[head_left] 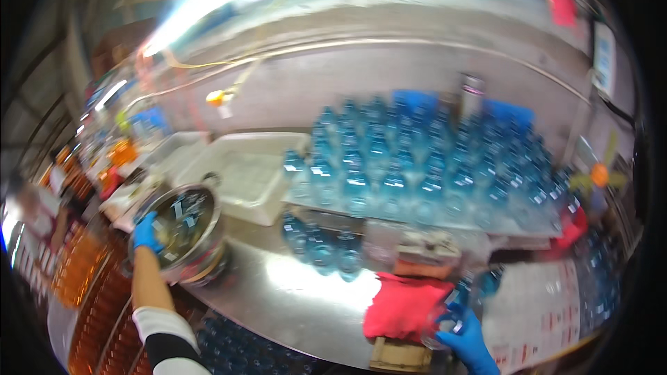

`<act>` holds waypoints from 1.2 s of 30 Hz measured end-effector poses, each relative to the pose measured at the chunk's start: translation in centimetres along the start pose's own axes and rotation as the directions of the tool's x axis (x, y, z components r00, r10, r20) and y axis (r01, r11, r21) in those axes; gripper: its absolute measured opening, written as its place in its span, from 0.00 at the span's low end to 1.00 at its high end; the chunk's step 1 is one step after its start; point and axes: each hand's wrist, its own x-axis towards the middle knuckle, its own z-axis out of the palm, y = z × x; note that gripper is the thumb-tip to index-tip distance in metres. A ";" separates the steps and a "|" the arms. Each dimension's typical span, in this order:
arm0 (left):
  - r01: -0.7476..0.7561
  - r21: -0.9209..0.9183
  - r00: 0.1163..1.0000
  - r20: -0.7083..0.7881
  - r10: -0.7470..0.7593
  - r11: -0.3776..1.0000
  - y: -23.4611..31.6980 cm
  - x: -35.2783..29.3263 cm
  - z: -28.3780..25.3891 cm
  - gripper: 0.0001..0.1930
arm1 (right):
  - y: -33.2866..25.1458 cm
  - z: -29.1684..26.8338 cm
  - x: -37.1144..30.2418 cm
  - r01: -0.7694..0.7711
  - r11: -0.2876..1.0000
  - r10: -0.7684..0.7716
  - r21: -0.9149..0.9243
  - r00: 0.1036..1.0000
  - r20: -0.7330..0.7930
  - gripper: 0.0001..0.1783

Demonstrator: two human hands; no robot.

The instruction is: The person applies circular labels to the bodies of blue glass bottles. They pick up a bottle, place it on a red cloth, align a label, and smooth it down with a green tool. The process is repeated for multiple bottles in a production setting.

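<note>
The right hand, in a blue glove, is curled around a translucent blue narrow-necked bottle at the lower right, beside a crumpled bright red cloth. Its fingers look closed on the bottle, though motion blur makes the exact grip hard to read. The left hand, also blue-gloved, is at the near-left side of a round silvery metal bucket with dark contents and shiny pieces inside; I cannot tell how far open it is, or whether it has hold of anything there.

With the hands this far apart, good work probably depends on a steady right grip: fingers wrapped around the bottle's body, not pinched at the neck, since smooth walls could turn in a glove. Any move of that bottle is best kept clear of the blue bottle lying near the white sheet with red print. On the left, slow movement should limit splashing, if the dark contents are liquid (they look it), and letting the fingers drip over the bucket would spare the shiny metal tabletop. Three upright blue bottles stand between the two hands, in front of the close-packed rows of blue bottles, so a sweeping forearm could topple them; lifting over or passing in front seems safer.
</note>
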 end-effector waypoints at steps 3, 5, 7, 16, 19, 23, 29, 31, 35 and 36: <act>-0.067 0.383 0.986 -0.116 0.120 0.921 -2.2 1.0 2.1 0.25 | -0.1 -0.2 0.9 -0.033 0.989 0.031 -0.145 0.999 -0.018 0.44; -0.116 0.681 0.942 -0.156 0.298 0.723 -1.4 0.4 3.4 0.23 | -0.7 0.5 1.5 -0.098 0.953 0.084 -0.287 0.995 -0.059 0.45; -0.242 0.888 0.824 -0.025 0.565 0.392 3.2 0.3 1.7 0.23 | -1.7 1.6 2.7 -0.137 0.933 0.145 -0.332 0.989 0.000 0.46; -0.676 0.399 0.682 0.658 0.320 0.619 -6.6 -37.5 29.2 0.12 | -1.9 1.7 4.4 -0.208 0.854 0.186 -0.477 0.978 -0.094 0.50; -0.653 0.303 0.435 0.900 0.016 0.694 -14.3 -42.0 32.4 0.12 | -1.6 3.1 5.2 -0.128 0.883 0.116 -0.451 0.992 -0.053 0.50; -0.250 0.191 0.417 0.906 -0.073 0.949 -24.7 -44.0 36.9 0.24 | -1.3 3.2 6.0 -0.028 0.925 0.027 -0.378 1.000 -0.007 0.47; -0.098 0.058 0.569 0.823 0.008 0.993 -27.0 -46.7 39.2 0.32 | 1.8 2.7 7.0 0.311 0.797 -0.395 -0.517 0.917 -0.057 0.39; -0.239 0.116 0.629 0.775 0.062 0.964 -27.4 -47.4 38.8 0.33 | 1.8 2.9 6.6 0.204 0.875 -0.264 -0.438 0.961 -0.081 0.35; -0.577 0.225 0.542 0.824 0.162 0.785 -27.2 -48.1 38.7 0.38 | 2.3 2.6 6.7 0.199 0.925 -0.244 -0.323 0.964 -0.106 0.29; -0.588 0.206 0.522 0.835 0.172 0.782 -27.6 -47.6 38.8 0.38 | 2.3 2.3 6.5 0.208 0.928 -0.255 -0.308 0.959 -0.122 0.28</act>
